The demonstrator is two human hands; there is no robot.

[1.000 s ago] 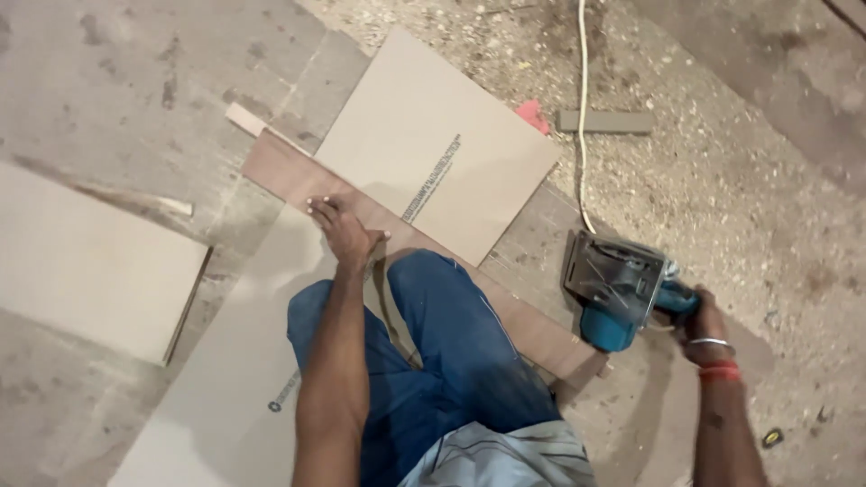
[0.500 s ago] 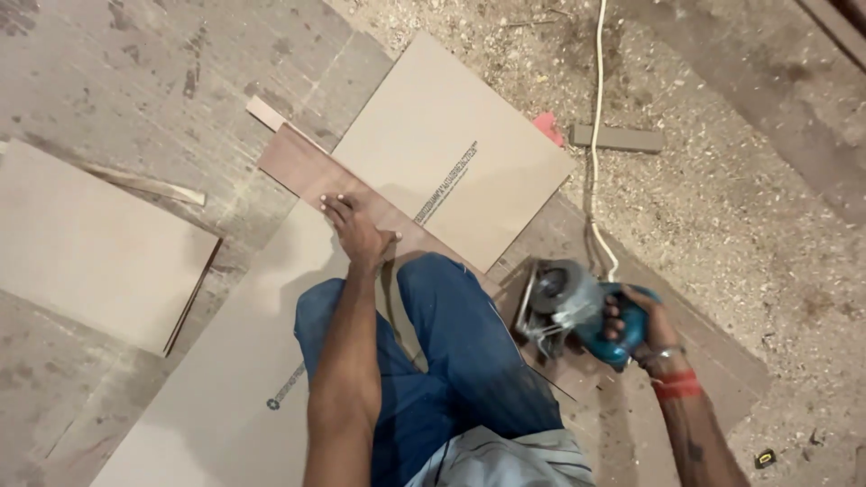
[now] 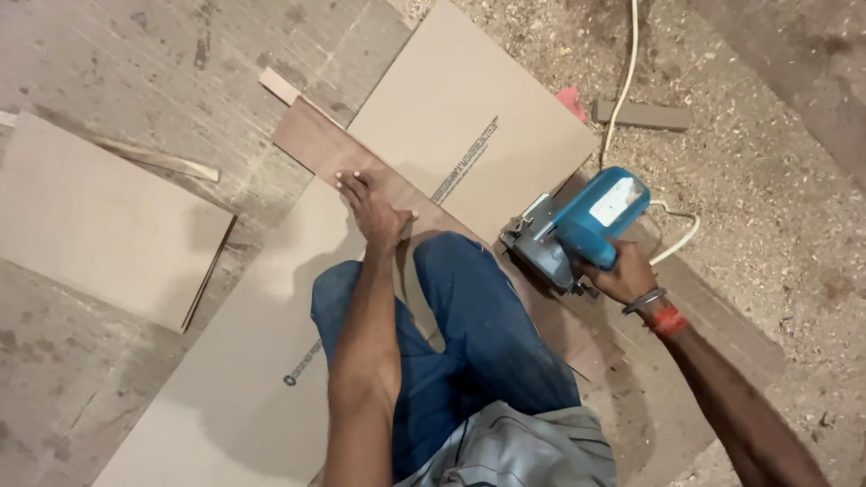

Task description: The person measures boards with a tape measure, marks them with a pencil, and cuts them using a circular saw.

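Note:
My left hand point(image 3: 374, 209) presses flat, fingers spread, on a long brown wooden strip point(image 3: 316, 144) that lies between two pale boards. My right hand point(image 3: 622, 271) grips the handle of a blue circular saw point(image 3: 577, 225). The saw's base rests on the strip's right part, beside the edge of the upper pale board point(image 3: 469, 117). My knee in blue trousers point(image 3: 469, 316) kneels between the two hands, over the strip and the lower pale board point(image 3: 253, 361). The saw's white cord point(image 3: 622, 81) runs away up the floor.
A third pale board point(image 3: 99, 225) lies at the left with a thin wood offcut point(image 3: 162, 158) above it. A small grey block point(image 3: 642, 114) and a red scrap point(image 3: 570, 99) lie near the cord. Sawdust covers the concrete floor point(image 3: 767, 180) at the right.
My right hand has carried the saw from the floor at the right up and leftward onto the strip. My left hand has stayed pressed on the strip.

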